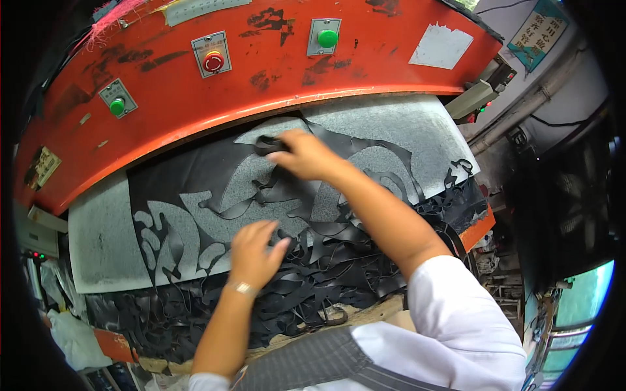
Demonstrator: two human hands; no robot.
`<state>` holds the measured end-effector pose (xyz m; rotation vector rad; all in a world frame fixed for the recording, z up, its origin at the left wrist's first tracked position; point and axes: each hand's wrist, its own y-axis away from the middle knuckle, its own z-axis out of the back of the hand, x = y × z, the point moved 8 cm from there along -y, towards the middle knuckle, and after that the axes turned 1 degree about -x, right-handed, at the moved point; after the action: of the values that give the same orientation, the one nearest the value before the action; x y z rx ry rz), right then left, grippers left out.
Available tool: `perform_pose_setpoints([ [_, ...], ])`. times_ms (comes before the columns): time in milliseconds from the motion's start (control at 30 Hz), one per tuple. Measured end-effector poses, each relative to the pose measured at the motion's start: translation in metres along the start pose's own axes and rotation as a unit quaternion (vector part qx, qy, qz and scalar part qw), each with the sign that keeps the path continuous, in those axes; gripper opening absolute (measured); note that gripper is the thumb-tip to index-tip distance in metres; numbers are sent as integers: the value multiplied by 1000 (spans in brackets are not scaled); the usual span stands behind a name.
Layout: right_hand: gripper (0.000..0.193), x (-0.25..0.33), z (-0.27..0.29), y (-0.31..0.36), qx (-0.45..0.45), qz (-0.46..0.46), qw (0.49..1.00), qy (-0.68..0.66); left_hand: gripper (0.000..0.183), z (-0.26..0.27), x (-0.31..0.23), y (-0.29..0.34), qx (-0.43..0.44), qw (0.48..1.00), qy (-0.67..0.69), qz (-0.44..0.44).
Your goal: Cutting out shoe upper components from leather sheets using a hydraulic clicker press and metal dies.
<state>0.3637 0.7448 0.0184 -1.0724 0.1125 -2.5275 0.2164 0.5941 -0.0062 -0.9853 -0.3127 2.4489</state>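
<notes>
Right hand (305,155) far out w/ arm stretched long, under the edge of big red machine (274,72). Fingers pinched shut on a small black cut piece (266,144), thin & loop-shaped, right at the fingertips, lying on the grey cutting board (404,124). Left hand (254,251) closer in, flat & loose, fingers spread a bit, holding nothing, resting on the black sheet (176,179) near its front edge. Watch (244,287) on that wrist. Sheet full of cut-out holes, grey showing thru. Pile of black scrap strips (313,287) all tangled just below left hand & along front of board. On red machine: two green buttons (327,38), one red button (212,62) between them, white paper patch (441,47) at the right. White sleeve (469,306) on right arm.
</notes>
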Motion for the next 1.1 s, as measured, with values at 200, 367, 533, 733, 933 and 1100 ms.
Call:
perform_pose_setpoints([
  [200,43,-60,66,97,-53,-63,996,20,19,-82,-36,-10,13,996,-52,70],
  [367,43,-31,29,125,32,37,999,3,22,-63,-30,-8,-81,992,-50,87],
  [533,51,-45,-10,128,77,65,994,44,32,-61,-8,-10,-108,985,-111,73],
  [733,65,-65,-5,137,58,97,993,34,27,-57,14,-17,-92,991,-61,75],
  [933,58,-64,-10,134,14,67,996,53,22,-57,27,-16,-109,990,-51,75],
  [1100,62,-64,-11,136,33,70,993,92,21,-54,24,-14,-124,989,-50,62],
])
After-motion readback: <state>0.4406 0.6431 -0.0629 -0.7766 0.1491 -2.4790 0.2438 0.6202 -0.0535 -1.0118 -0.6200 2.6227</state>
